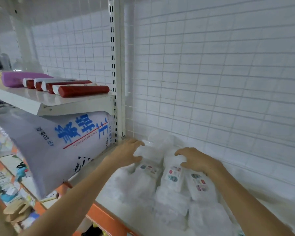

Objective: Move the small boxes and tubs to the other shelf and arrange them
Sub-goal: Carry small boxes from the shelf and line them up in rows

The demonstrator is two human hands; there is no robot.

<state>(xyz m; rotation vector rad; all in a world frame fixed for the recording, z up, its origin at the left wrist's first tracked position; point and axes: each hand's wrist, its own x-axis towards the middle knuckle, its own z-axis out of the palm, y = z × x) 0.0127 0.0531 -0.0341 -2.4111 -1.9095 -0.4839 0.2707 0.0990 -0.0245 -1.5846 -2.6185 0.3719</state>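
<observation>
Head view: my hands, the left hand [126, 155] and right hand [197, 161], curl their fingers over the rear clear tubs [173, 178], which lie packed together on the white shelf [279, 208], though whether either truly grips one I cannot tell. I judge the slick, crowded tubs may slide or topple if one is lifted carelessly. A large printed roll [58, 147] leans just left, and red-ended rolls [82, 90] and a purple one [24, 78] fill the upper shelf [20, 99].

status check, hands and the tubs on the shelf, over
Left hand and right hand curled over the clear tubs, grip unclear. Tubs clustered on the white shelf. Big white roll leans at left, clear of them.
</observation>
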